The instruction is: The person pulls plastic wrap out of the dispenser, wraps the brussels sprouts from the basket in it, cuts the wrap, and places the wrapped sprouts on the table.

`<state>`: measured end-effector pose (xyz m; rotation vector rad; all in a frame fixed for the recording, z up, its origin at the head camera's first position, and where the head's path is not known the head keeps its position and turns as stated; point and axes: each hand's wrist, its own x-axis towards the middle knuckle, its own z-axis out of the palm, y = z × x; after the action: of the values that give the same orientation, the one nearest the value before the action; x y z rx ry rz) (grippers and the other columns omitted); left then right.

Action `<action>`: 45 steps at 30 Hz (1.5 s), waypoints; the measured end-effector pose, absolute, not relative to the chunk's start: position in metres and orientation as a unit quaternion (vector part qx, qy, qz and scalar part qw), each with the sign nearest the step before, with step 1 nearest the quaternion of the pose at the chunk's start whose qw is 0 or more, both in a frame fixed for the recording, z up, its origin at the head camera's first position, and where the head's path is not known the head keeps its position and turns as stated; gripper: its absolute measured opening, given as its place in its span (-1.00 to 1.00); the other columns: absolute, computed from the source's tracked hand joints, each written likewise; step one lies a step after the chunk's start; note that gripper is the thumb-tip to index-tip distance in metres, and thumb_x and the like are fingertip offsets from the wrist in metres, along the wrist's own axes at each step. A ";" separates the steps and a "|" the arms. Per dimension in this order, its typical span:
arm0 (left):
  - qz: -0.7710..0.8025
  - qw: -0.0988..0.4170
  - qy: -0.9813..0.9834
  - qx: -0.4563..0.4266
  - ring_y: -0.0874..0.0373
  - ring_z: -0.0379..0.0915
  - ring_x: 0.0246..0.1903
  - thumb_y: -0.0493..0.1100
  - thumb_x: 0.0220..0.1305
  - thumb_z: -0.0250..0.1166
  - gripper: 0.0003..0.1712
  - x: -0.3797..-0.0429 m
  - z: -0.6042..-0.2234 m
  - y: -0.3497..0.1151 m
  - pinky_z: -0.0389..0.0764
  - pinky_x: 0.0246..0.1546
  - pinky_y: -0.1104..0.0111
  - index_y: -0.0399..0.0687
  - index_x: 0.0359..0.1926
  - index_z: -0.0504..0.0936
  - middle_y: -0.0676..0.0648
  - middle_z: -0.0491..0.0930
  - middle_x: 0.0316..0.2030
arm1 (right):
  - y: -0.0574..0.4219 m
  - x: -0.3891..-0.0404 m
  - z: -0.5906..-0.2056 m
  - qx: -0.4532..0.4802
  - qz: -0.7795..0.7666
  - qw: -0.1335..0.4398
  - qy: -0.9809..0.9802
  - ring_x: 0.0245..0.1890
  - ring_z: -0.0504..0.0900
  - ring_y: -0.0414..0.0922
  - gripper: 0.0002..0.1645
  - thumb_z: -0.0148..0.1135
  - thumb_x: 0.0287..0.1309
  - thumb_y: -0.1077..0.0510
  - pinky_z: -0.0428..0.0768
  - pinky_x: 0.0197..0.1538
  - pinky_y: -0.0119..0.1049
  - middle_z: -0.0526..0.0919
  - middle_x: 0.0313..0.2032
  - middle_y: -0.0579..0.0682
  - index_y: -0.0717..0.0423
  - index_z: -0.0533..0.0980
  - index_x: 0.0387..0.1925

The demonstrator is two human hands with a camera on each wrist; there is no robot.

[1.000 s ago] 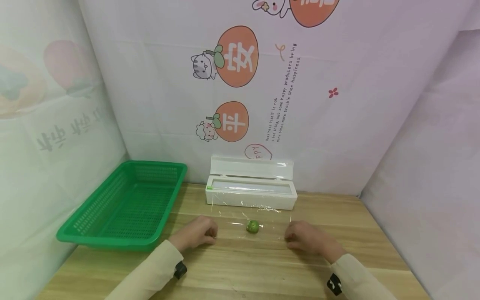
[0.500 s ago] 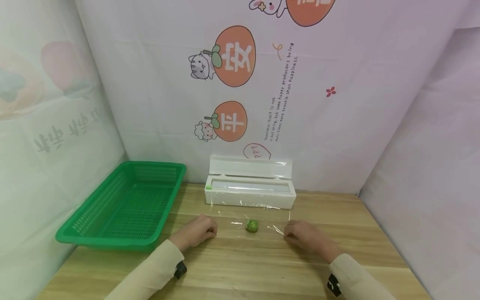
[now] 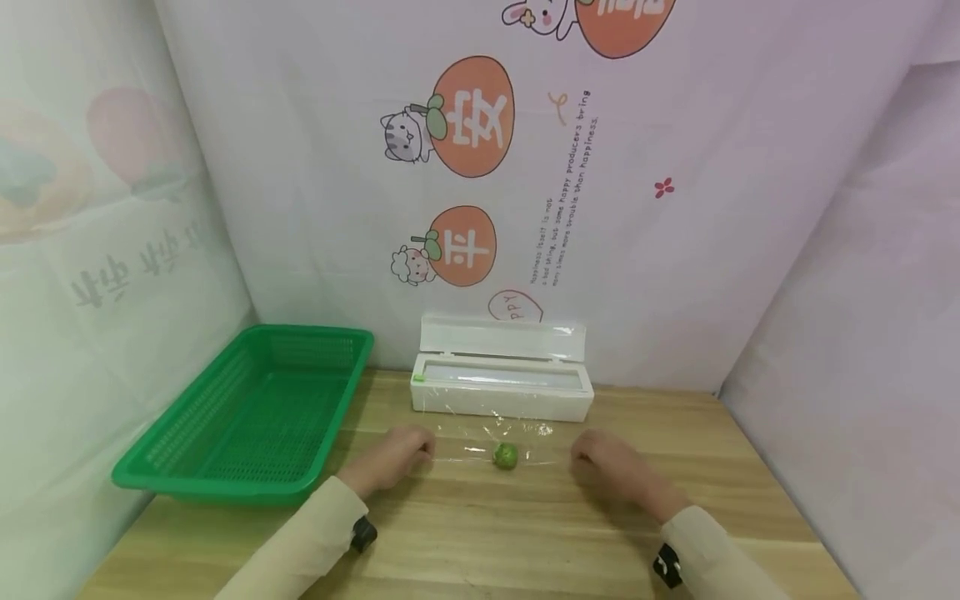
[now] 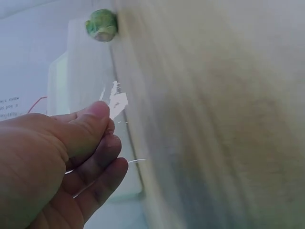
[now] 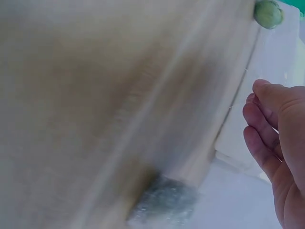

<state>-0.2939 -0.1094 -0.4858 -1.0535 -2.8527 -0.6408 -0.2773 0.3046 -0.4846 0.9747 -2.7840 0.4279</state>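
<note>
A sheet of clear cling film (image 3: pixel 543 430) stretches from the white dispenser box (image 3: pixel 502 404) toward me, its front edge running between my two hands. My left hand (image 3: pixel 393 457) pinches the film's left corner between thumb and fingers; in the left wrist view, glints of film (image 4: pixel 118 102) show at the fingertips. On the other side, my right hand (image 3: pixel 615 468) pinches the right corner, thumb pressed to the index finger in the right wrist view. Between the hands is a small green Brussels sprout (image 3: pixel 506 455), overlapped by the film's front edge in the head view.
The dispenser's clear lid (image 3: pixel 502 337) stands raised against the back cloth. A green plastic basket (image 3: pixel 330 433) sits on the left of the wooden table (image 3: pixel 480 542). A blurred greenish thing with a shiny, film-like surface (image 5: pixel 164 202) shows low in the right wrist view.
Both hands have moved slightly up and away from me with the film's corners, and its front edge now looks straighter. The Brussels sprout and dispenser stay in place.
</note>
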 end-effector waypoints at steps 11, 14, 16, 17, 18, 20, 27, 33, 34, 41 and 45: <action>-0.220 0.048 -0.927 -0.301 0.19 0.46 -0.33 -0.38 0.38 0.35 -0.87 -0.312 -0.471 -0.100 0.57 -0.28 0.33 -0.19 -0.35 0.62 0.00 0.59 -0.40 | 0.302 -0.295 -0.472 0.316 0.158 0.087 -0.932 -0.30 0.42 -0.32 -0.70 0.18 0.18 0.47 0.51 -0.22 -0.42 0.53 -0.35 -0.25 -0.02 0.58 -0.36; -0.239 0.050 -0.926 -0.287 0.19 0.43 -0.33 -0.40 0.37 0.35 -0.87 -0.317 -0.475 -0.100 0.54 -0.28 0.35 -0.22 -0.35 0.63 -0.02 0.58 -0.41 | 0.301 -0.298 -0.472 0.320 0.157 0.093 -0.930 -0.31 0.41 -0.33 -0.70 0.20 0.22 0.47 0.50 -0.25 -0.41 0.52 -0.37 -0.24 0.00 0.57 -0.38; -0.250 0.053 -0.926 -0.279 0.18 0.42 -0.34 -0.42 0.37 0.33 -0.87 -0.320 -0.478 -0.099 0.54 -0.29 0.33 -0.25 -0.35 0.62 -0.04 0.58 -0.41 | 0.301 -0.300 -0.474 0.315 0.160 0.093 -0.931 -0.32 0.40 -0.32 -0.73 0.23 0.26 0.45 0.49 -0.25 -0.42 0.51 -0.37 -0.23 0.01 0.56 -0.39; -0.254 0.053 -0.926 -0.274 0.18 0.42 -0.33 -0.42 0.37 0.33 -0.88 -0.322 -0.480 -0.099 0.54 -0.27 0.33 -0.25 -0.35 0.63 -0.04 0.58 -0.40 | 0.301 -0.301 -0.475 0.310 0.166 0.090 -0.932 -0.32 0.40 -0.32 -0.73 0.23 0.27 0.44 0.48 -0.25 -0.41 0.51 -0.38 -0.21 0.02 0.54 -0.41; -0.255 0.055 -0.927 -0.270 0.18 0.41 -0.33 -0.42 0.37 0.33 -0.88 -0.323 -0.482 -0.098 0.54 -0.27 0.33 -0.24 -0.35 0.62 -0.03 0.57 -0.40 | 0.300 -0.303 -0.476 0.305 0.175 0.084 -0.933 -0.33 0.40 -0.31 -0.74 0.23 0.28 0.43 0.48 -0.25 -0.41 0.51 -0.38 -0.20 0.03 0.53 -0.42; -0.251 0.062 -0.929 -0.266 0.18 0.41 -0.33 -0.43 0.36 0.34 -0.86 -0.325 -0.488 -0.097 0.55 -0.28 0.31 -0.21 -0.36 0.61 -0.02 0.55 -0.41 | 0.299 -0.305 -0.479 0.292 0.188 0.075 -0.935 -0.33 0.40 -0.29 -0.74 0.22 0.29 0.42 0.47 -0.25 -0.41 0.51 -0.39 -0.17 0.03 0.52 -0.43; -0.243 0.058 -0.935 -0.250 0.18 0.41 -0.34 -0.42 0.35 0.35 -0.85 -0.332 -0.497 -0.090 0.55 -0.30 0.34 -0.17 -0.36 0.62 0.01 0.54 -0.40 | 0.297 -0.313 -0.486 0.266 0.195 0.066 -0.942 -0.38 0.42 -0.28 -0.75 0.27 0.33 0.35 0.51 -0.26 -0.39 0.53 -0.41 -0.16 -0.01 0.54 -0.44; -0.220 0.062 -0.939 -0.258 0.18 0.44 -0.38 -0.45 0.27 0.37 -0.79 -0.337 -0.505 -0.086 0.57 -0.35 0.33 -0.13 -0.45 0.62 0.01 0.57 -0.44 | 0.293 -0.316 -0.492 0.257 0.203 0.060 -0.943 -0.39 0.40 -0.24 -0.73 0.25 0.32 0.37 0.47 -0.30 -0.39 0.50 -0.41 -0.13 0.02 0.52 -0.47; -0.215 0.066 -0.939 -0.262 0.19 0.44 -0.39 -0.46 0.25 0.37 -0.76 -0.338 -0.507 -0.085 0.56 -0.36 0.34 -0.11 -0.48 0.60 0.01 0.56 -0.45 | 0.292 -0.317 -0.494 0.256 0.199 0.061 -0.944 -0.40 0.39 -0.24 -0.71 0.25 0.31 0.37 0.45 -0.32 -0.40 0.48 -0.42 -0.14 0.02 0.50 -0.49; -0.200 0.072 -0.939 -0.272 0.19 0.44 -0.41 -0.46 0.19 0.40 -0.75 -0.338 -0.506 -0.083 0.56 -0.37 0.34 -0.10 -0.52 0.61 0.01 0.57 -0.48 | 0.294 -0.319 -0.502 0.241 0.192 0.072 -0.949 -0.38 0.44 -0.25 -0.72 0.31 0.32 0.33 0.52 -0.28 -0.34 0.54 -0.41 -0.14 0.00 0.54 -0.49; -0.187 0.074 -0.940 -0.277 0.18 0.47 -0.41 -0.46 0.16 0.43 -0.77 -0.339 -0.501 -0.085 0.59 -0.36 0.32 -0.13 -0.53 0.65 -0.01 0.61 -0.49 | 0.298 -0.319 -0.501 0.215 0.192 0.068 -0.955 -0.33 0.52 -0.23 -0.81 0.36 0.31 0.30 0.62 -0.19 -0.23 0.62 -0.37 -0.11 0.01 0.61 -0.42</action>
<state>-0.3389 -0.0850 -0.5009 -0.8316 -2.8207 -0.5615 -0.3193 0.2983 -0.5014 0.6470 -2.8781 0.5778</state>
